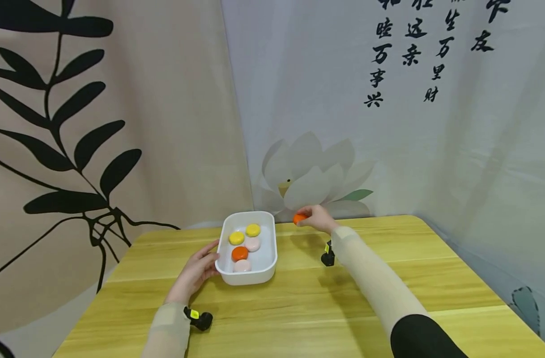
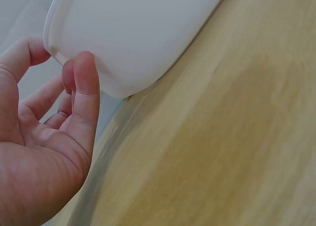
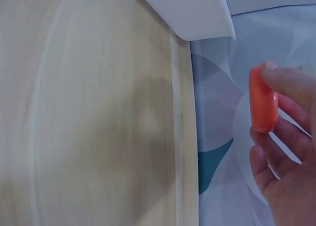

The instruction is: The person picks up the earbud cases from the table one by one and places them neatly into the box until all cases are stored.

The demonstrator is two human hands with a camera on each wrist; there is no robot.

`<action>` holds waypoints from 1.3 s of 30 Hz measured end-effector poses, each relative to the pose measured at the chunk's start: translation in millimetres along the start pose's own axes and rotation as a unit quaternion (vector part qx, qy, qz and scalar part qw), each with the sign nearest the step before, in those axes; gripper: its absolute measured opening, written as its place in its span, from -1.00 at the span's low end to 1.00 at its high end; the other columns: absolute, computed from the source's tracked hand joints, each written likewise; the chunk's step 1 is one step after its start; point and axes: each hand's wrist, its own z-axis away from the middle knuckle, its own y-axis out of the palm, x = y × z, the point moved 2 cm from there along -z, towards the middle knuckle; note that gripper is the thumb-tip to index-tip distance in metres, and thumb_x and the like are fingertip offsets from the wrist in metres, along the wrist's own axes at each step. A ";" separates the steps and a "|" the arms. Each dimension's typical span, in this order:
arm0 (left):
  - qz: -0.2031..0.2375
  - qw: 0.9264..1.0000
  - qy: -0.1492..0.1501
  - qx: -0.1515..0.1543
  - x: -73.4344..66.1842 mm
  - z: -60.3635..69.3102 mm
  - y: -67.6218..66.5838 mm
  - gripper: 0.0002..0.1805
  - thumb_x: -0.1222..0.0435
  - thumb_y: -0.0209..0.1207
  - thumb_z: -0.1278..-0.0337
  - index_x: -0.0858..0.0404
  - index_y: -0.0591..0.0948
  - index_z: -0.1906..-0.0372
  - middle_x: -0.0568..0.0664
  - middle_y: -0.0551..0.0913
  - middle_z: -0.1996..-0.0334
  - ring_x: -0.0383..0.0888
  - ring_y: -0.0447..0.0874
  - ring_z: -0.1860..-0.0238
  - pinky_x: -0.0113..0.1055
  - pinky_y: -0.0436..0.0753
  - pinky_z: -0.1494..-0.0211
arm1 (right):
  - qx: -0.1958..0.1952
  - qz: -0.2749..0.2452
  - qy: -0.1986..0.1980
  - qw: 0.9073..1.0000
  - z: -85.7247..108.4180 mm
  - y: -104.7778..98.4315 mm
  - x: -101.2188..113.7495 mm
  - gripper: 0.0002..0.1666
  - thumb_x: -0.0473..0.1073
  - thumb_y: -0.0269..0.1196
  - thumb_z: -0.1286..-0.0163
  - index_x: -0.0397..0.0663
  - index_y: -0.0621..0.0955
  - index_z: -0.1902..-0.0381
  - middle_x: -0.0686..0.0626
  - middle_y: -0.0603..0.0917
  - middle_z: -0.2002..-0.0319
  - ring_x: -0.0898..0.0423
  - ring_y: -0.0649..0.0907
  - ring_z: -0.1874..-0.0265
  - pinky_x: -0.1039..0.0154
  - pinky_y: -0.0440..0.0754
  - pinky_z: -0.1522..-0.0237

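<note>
My right hand (image 1: 319, 219) pinches an orange rounded disc (image 3: 263, 100) between thumb and fingers, raised over the table's far edge to the right of a white box (image 1: 269, 263). My left hand (image 1: 198, 271) rests against the left side of that box, fingertips and thumb touching its outer wall near the corner. Inside the box lie two yellow discs (image 1: 236, 238), two pale pink discs (image 1: 252, 244) and another orange disc (image 1: 239, 253). In the left wrist view the box wall (image 2: 143, 33) fills the top, beside my left fingers (image 2: 86, 83).
The wooden table (image 1: 299, 318) reaches back to a hanging cloth (image 1: 187, 99) with printed leaves, a lotus and dark characters. A small black camera (image 1: 203, 320) is strapped to the left wrist, another black camera (image 1: 328, 257) to the right wrist.
</note>
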 end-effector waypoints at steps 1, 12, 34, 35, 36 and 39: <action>0.001 1.000 0.000 0.000 0.4 -0.2 -0.1 -0.38 0.34 0.10 -0.34 0.22 0.25 -0.47 0.27 0.56 0.08 -0.10 0.57 0.40 -0.29 0.65 0.25 | 0.001 0.001 0.001 1.000 0.6 -1.1 0.3 -0.50 -0.24 0.41 -0.19 -0.27 0.61 -0.09 -0.16 0.66 0.00 -0.04 0.60 0.02 0.08 0.54 -0.07; 0.003 1.000 -0.002 0.000 0.8 -1.6 -1.4 -0.39 0.34 0.08 -0.35 0.20 0.25 -0.47 0.17 0.61 0.22 -0.11 0.57 0.44 -0.29 0.65 0.28 | 0.014 -0.008 0.005 1.000 3.8 -14.7 7.0 -0.44 -0.23 0.37 -0.23 -0.30 0.55 -0.18 -0.18 0.62 -0.07 -0.07 0.58 -0.03 0.06 0.53 -0.09; -0.001 1.000 -0.014 -0.005 3.8 -3.0 -3.1 -0.36 0.30 0.11 -0.33 0.16 0.25 -0.47 0.19 0.61 0.14 -0.09 0.58 0.39 -0.30 0.65 0.27 | 0.009 -0.006 0.011 1.000 5.5 -21.9 8.8 -0.44 -0.18 0.37 -0.26 -0.22 0.56 -0.20 -0.17 0.59 -0.12 -0.08 0.55 -0.09 0.05 0.52 -0.11; 0.000 1.000 -0.013 -0.003 3.5 -2.9 -3.1 -0.36 0.30 0.11 -0.33 0.17 0.24 -0.47 0.17 0.61 0.16 -0.10 0.58 0.39 -0.30 0.65 0.27 | 0.009 -0.006 0.012 1.000 5.2 -22.3 8.9 -0.44 -0.18 0.37 -0.26 -0.21 0.55 -0.20 -0.17 0.59 -0.12 -0.08 0.55 -0.09 0.05 0.52 -0.11; 0.004 1.000 -0.013 -0.002 3.2 -2.7 -3.1 -0.36 0.30 0.12 -0.33 0.17 0.24 -0.48 0.16 0.62 0.19 -0.10 0.58 0.40 -0.31 0.65 0.28 | 0.009 -0.006 0.011 1.000 5.2 -22.8 9.1 -0.44 -0.18 0.37 -0.26 -0.22 0.55 -0.21 -0.17 0.59 -0.13 -0.08 0.54 -0.09 0.04 0.52 -0.11; 0.005 1.000 -0.009 0.008 2.2 -1.9 -3.1 -0.35 0.31 0.11 -0.34 0.18 0.22 -0.48 0.13 0.61 0.24 -0.12 0.57 0.41 -0.32 0.64 0.28 | 0.009 -0.005 0.012 1.000 5.3 -24.1 10.4 -0.43 -0.18 0.37 -0.26 -0.21 0.55 -0.21 -0.17 0.58 -0.13 -0.08 0.54 -0.10 0.04 0.52 -0.12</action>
